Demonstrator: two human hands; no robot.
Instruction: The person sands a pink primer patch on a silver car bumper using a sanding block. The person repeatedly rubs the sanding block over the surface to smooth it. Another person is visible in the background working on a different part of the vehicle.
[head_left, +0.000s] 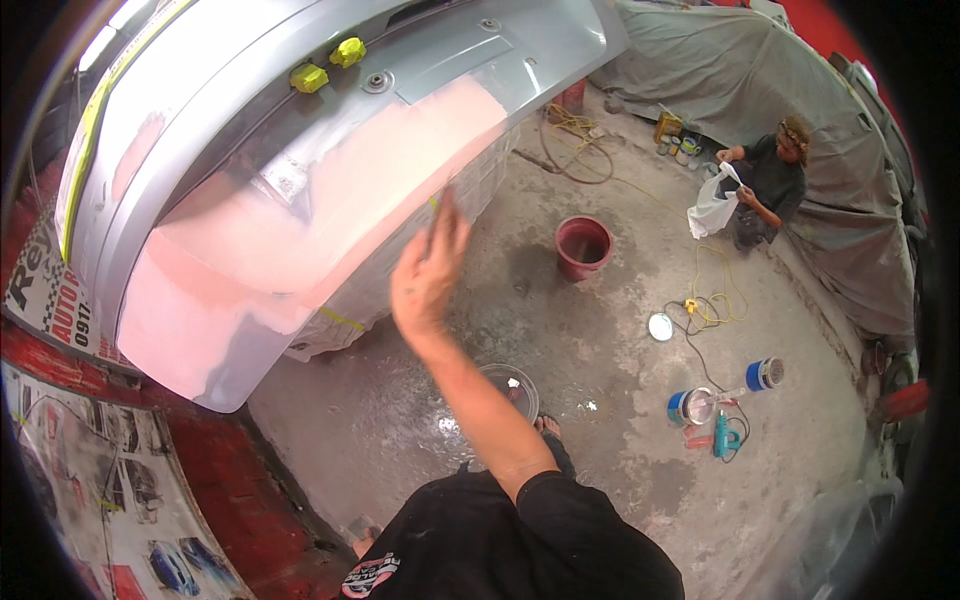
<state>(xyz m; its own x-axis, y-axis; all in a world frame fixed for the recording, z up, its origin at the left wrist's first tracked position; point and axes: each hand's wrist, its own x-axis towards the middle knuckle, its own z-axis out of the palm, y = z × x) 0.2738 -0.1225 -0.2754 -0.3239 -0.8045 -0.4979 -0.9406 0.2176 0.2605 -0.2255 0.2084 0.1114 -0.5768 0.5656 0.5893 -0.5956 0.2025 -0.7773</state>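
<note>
My right hand reaches up beside the lower edge of a silver-grey car tailgate. Its fingers are partly smeared by motion and bent together around a thin dark piece, which I cannot make out. Whether the hand touches the panel is unclear. A broad pink patch covers much of the tailgate's lower part, with grey showing at its corner. Two yellow-green wrapped bits stick out above it. Pale sheeting, with strips of yellow tape, hangs below the edge. My left hand is out of the picture.
Below my arm, a round basin sits on wet concrete. Farther off are a red bucket, blue-labelled cans, a teal corded tool and loose cords. A co-worker crouches with a white bag beside draped sheeting.
</note>
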